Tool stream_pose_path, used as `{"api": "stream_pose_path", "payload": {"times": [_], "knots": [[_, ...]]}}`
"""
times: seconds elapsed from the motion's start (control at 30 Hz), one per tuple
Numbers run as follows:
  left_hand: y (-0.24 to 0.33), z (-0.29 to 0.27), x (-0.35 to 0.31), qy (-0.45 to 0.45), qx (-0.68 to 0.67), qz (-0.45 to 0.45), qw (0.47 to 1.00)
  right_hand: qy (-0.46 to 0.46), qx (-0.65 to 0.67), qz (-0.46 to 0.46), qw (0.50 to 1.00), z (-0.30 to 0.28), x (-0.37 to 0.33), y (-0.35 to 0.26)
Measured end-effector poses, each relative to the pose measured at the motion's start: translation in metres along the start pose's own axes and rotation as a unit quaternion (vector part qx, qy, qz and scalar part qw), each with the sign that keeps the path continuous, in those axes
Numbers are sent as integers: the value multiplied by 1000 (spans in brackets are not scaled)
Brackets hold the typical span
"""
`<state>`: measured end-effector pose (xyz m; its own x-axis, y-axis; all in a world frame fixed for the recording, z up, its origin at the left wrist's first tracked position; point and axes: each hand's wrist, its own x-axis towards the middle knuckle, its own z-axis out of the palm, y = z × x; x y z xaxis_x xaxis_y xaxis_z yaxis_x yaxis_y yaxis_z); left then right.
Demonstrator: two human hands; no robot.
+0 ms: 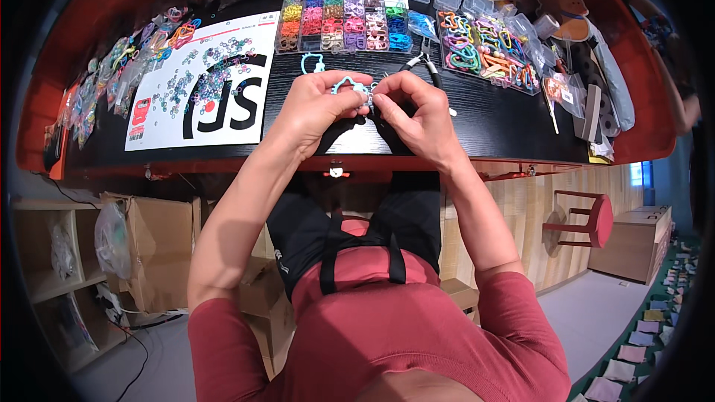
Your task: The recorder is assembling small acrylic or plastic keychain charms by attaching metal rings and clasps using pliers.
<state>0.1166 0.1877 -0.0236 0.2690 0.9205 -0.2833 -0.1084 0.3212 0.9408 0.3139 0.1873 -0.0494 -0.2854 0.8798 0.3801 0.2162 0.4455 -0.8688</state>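
Note:
My left hand pinches a pale blue shaped clip between thumb and fingers above the black table. Close beside it, the thumb and fingertips of my right hand are closed on a short silvery chain of small rings that hangs by the clip. Whether the chain is joined to the clip is too small to tell. Just beyond my left hand lies another light blue clip. A pair of pliers with black handles rests beyond my right hand.
A clear compartment box of colour-sorted clips stands at the back, with a second box of mixed clips to its right. Many small rings lie on a white printed sheet at left. Bagged pieces crowd the far left.

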Motion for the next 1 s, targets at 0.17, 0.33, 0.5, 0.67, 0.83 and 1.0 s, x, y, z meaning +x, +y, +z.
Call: {"api": "stream_pose_path", "payload": {"times": [0.17,0.33,0.5,0.67,0.83,1.0], "knots": [[-3,2,0,-13,-8,12,1000,-8,-11,4,1000,1,2,-2],[-4,5,-2,-10,9,33,999,1,-22,-9,1000,2,1,-2],[-7,7,-3,5,53,62,997,9,-75,-49,996,4,2,-2],[-10,3,-5,1,115,88,990,5,-121,-103,987,3,3,-2],[-13,4,-8,5,125,111,986,5,-99,-82,992,1,0,-3],[-17,9,-11,30,64,135,988,8,-50,-40,998,2,1,-1]]}}
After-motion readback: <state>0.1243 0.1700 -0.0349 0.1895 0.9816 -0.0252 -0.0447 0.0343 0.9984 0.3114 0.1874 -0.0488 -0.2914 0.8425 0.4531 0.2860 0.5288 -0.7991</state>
